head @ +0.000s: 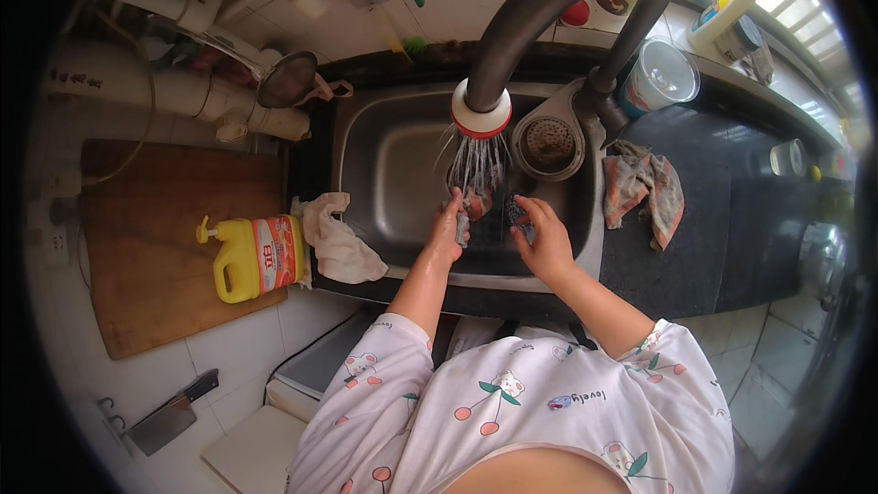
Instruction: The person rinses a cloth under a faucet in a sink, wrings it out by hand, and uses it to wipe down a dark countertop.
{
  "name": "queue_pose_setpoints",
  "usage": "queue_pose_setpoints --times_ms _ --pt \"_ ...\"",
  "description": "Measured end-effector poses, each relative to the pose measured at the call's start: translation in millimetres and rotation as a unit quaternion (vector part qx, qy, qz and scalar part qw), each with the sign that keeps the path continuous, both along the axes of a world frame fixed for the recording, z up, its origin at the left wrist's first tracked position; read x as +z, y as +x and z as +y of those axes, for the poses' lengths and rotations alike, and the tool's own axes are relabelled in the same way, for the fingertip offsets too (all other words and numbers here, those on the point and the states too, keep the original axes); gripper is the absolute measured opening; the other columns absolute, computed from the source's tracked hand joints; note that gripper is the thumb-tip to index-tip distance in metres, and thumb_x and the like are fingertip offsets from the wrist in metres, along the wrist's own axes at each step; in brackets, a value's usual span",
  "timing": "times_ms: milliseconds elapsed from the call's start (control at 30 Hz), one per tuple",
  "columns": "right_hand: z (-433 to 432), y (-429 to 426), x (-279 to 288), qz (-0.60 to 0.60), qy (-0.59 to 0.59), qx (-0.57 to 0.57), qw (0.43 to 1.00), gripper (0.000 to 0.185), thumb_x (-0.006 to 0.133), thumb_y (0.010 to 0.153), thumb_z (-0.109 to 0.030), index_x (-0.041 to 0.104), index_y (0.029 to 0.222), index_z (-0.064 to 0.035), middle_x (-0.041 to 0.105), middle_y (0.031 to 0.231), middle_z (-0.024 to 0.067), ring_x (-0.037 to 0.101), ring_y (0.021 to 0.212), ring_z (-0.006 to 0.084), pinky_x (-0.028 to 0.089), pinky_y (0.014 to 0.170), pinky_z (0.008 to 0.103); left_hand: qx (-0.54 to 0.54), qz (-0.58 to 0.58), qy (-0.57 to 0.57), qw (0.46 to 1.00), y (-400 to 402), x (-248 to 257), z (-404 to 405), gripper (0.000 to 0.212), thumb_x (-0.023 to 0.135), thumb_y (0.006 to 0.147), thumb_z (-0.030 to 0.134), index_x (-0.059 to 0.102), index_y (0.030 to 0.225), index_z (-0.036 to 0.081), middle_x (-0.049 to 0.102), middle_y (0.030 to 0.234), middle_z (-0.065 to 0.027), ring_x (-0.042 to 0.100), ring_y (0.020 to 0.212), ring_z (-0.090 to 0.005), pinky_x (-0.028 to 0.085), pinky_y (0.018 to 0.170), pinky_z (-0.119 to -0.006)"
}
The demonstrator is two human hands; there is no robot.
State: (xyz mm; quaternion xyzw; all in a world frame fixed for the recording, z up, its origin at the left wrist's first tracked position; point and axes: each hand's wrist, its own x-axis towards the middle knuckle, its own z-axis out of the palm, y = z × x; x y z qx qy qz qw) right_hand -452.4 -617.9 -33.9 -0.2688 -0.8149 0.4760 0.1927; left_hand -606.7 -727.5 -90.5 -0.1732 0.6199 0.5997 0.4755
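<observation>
Over the stainless steel sink (405, 171), my left hand (446, 233) holds a small grey, wet-looking piece (462, 230), perhaps a metal scourer. My right hand (545, 237) is a short way to its right, with thumb and fingers curled around a dark speckled piece (514, 211) that also resembles a scourer. A grey and orange rag (478, 204) lies in the sink just beyond my left fingers. Water streams from the white and red spray head (481, 113) of the dark faucet (528, 14) onto the rag, close to my left hand.
A drain strainer (549, 144) sits at the sink's back right. Another rag (645, 189) and a plastic tub (662, 75) stand on the black counter (693, 233). To the left are a pale cloth (343, 240), a yellow detergent jug (257, 259), a wooden board (171, 219) and a cleaver (168, 418).
</observation>
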Motion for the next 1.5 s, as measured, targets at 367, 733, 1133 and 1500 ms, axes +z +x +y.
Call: queue_pose_setpoints --times_ms 367,733,1133,1500 --pt "-3 -1 -14 -0.081 0.007 0.029 0.996 0.028 0.06 0.072 -0.004 0.057 0.1 -0.0025 0.055 0.099 0.0153 0.059 0.079 0.0281 0.047 0.069 0.0346 -0.065 0.338 -0.252 0.905 -103 -59 -80 0.05 0.053 0.082 0.05 0.052 0.101 0.004 0.055 0.068 -0.0091 0.056 0.061 -0.0252 0.044 0.053 -0.039" --pt "7 -25 -6 -0.042 0.015 -0.029 0.999 0.024 0.06 0.072 -0.004 0.058 0.096 -0.0025 0.055 0.1 0.0154 0.055 0.086 0.0348 0.045 0.073 0.0395 -0.479 0.704 -0.274 0.447 2 4 13 0.044 0.072 0.063 0.025 0.057 0.101 0.007 0.051 0.108 -0.0112 0.043 0.108 -0.0266 0.027 0.095 -0.044" --pt "36 -51 -39 0.032 -0.17 -0.026 0.985 0.046 0.057 0.083 -0.032 0.05 0.116 -0.001 0.051 0.115 0.0167 0.05 0.106 0.0257 0.04 0.089 0.0332 -0.258 0.296 0.166 0.905 -30 40 -2 0.025 0.054 0.082 0.005 0.046 0.106 0.006 0.053 0.103 -0.0074 0.054 0.095 -0.0183 0.045 0.079 -0.032" --pt "12 -64 -30 -0.083 -0.623 0.011 0.778 0.072 0.035 0.081 -0.067 0.041 0.127 -0.012 0.048 0.121 0.0077 0.043 0.111 0.0219 0.029 0.095 0.0461 0.012 -0.043 0.384 0.922 -28 61 9 0.035 0.036 0.087 0.005 0.039 0.121 0.015 0.043 0.127 -0.0165 0.043 0.117 -0.03 0.044 0.088 -0.048"
